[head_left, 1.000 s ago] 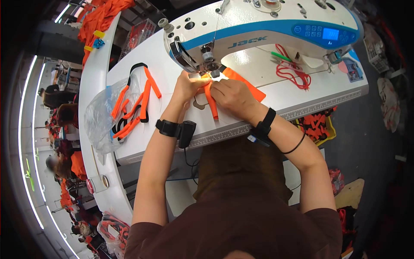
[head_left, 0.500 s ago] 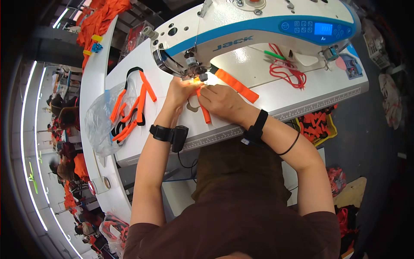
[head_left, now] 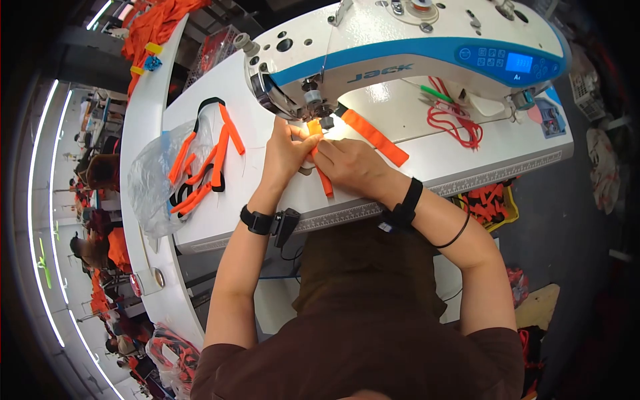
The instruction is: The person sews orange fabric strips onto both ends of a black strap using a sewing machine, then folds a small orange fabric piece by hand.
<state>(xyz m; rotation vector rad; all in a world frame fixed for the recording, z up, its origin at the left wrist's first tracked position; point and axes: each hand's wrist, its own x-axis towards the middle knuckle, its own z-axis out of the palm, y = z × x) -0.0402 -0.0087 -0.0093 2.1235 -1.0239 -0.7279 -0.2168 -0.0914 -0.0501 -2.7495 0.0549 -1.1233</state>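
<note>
Both my hands are closed on an orange fabric strip just in front of the needle area of a white and blue sewing machine. My left hand pinches it from the left, thumb and finger at the strip's lit upper part. My right hand grips it from the right, with its fingertips close to the left thumb. The strip's lower end hangs down between my hands onto the white table. Another orange length with a black end slants right from beneath the machine head; whether it joins the held strip is hidden.
Orange and black strips lie on a clear plastic bag at the left. Red cord and green-handled snips rest under the machine arm. A yellow crate of orange pieces stands below the table's right side. People sit far left.
The whole scene has shifted slightly as the camera moved. My left thumb and fingers have closed together on the strip, nearer my right fingertips.
</note>
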